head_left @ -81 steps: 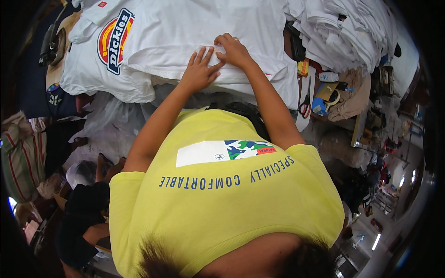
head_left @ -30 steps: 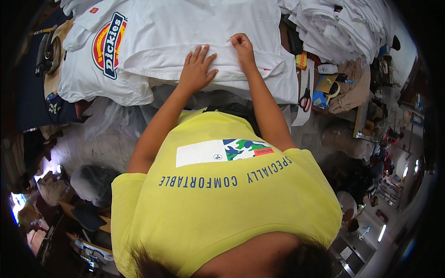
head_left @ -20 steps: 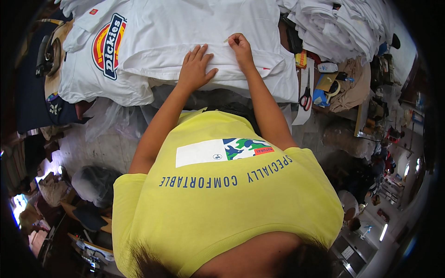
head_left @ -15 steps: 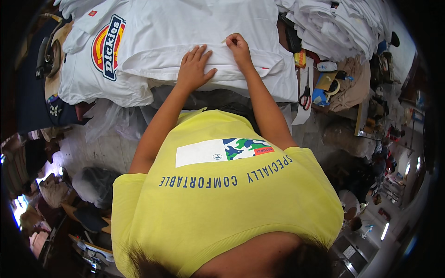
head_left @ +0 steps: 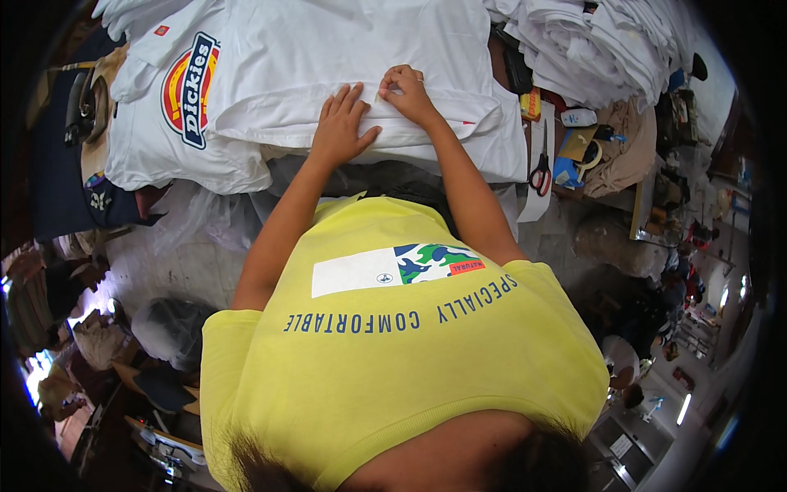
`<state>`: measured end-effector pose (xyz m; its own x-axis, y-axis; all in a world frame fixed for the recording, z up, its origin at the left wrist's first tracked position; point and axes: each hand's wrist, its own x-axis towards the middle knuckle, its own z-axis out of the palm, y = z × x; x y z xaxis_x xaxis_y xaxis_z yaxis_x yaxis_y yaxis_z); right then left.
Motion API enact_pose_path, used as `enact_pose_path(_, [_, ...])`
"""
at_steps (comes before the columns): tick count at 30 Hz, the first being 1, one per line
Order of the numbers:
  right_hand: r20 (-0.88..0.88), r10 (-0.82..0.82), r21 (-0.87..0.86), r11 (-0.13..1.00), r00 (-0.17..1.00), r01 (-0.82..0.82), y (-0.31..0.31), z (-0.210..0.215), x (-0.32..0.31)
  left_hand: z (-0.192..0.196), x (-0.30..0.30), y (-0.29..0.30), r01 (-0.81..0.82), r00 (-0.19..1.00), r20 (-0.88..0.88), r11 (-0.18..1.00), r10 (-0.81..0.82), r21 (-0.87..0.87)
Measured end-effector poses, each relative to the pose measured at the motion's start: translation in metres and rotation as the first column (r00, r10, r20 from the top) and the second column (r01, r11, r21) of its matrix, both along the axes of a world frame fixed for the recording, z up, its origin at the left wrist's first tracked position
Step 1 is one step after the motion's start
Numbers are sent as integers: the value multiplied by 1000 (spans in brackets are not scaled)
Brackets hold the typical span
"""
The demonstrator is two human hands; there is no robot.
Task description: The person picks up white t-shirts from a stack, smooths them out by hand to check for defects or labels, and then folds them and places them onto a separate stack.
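A white T-shirt (head_left: 352, 45) lies spread in front of me, its hem (head_left: 266, 115) turned toward my body. My left hand (head_left: 339, 127) rests flat on the cloth at the hem, fingers stretched and slightly apart. Just to its right, my right hand (head_left: 407, 95) pinches thumb and fingers together close over the hem; what sits between the fingertips is too small to name. A small red tag shows on the hem right of this hand. At the left, another white T-shirt (head_left: 143, 135) with a large colourful printed logo lies partly beneath.
A heap of white garments (head_left: 602, 49) stands at the back right. Red-and-black-handled scissors (head_left: 540, 174) lie on the table's right part, near a tape roll (head_left: 589, 156) and brown cloth (head_left: 627, 148). An iron (head_left: 80, 107) stands at the far left.
My right hand has moved left and slightly nearer, with its fingertips now down by the hem close to my left hand. The left hand stays nearly in place.
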<state>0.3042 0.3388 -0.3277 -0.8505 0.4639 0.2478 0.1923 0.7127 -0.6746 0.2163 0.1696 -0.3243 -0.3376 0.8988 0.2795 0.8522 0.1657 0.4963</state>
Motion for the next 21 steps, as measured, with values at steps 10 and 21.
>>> enact_pose_path(10, [-90, -19, 33, 999, 996, 22, -13, 15, 4, 1, 1, 1, -7, 1000, -20, 1000, 7, -3])
enact_pose_path(21, [-269, -146, 50, 985, 952, 165, -6, -1, 7, 6, 0, 4, 32, 999, -15, 999, -32, 17])
